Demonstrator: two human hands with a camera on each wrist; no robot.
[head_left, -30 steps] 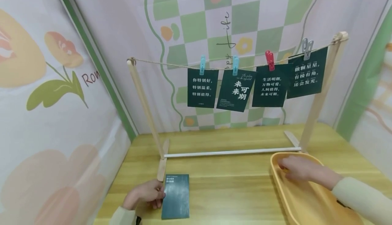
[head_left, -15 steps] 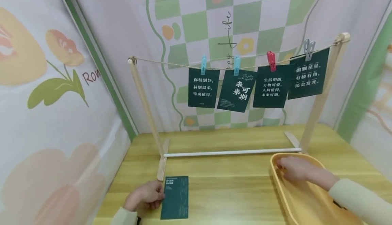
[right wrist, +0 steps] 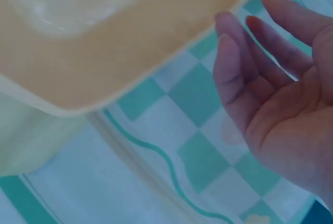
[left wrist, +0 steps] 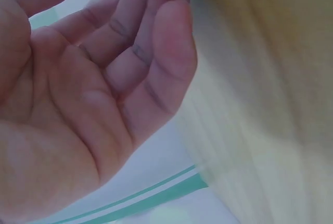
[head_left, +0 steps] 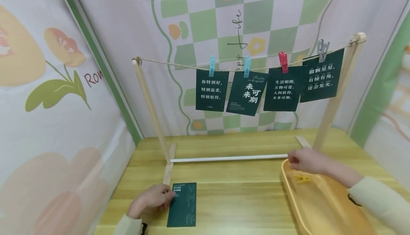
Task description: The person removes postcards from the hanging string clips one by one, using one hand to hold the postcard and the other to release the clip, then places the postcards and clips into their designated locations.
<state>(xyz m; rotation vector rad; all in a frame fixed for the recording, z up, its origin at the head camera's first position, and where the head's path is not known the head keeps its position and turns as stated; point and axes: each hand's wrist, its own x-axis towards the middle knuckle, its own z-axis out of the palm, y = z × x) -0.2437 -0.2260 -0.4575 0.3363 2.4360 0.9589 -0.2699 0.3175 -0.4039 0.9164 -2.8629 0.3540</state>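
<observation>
My left hand [head_left: 156, 196] lies at the left edge of a dark green card [head_left: 182, 206] with Chinese print, thumb over its edge, gripping it. In the left wrist view the left hand [left wrist: 99, 88] has bent fingers, with the tips out of frame; the card does not show there. Over the far rim of the yellow tray [head_left: 289, 201] is my right hand [head_left: 309, 162]. In the right wrist view the right hand [right wrist: 286, 88] has relaxed fingers, thumb apart from index, nothing seen between them. A yellow clip [head_left: 302, 179] lies in the tray.
A wooden rack with a left post [head_left: 152, 110], right post [head_left: 339, 96] and white crossbar [head_left: 230, 158] stands behind. Its string [head_left: 169, 64] carries several green cards, including one card [head_left: 211, 94], held by blue, red and grey clips such as the red clip [head_left: 283, 62].
My right hand has risen from inside the tray to its far rim, uncovering the yellow clip. The left hand stays at the card, whose tilt and glare have changed slightly.
</observation>
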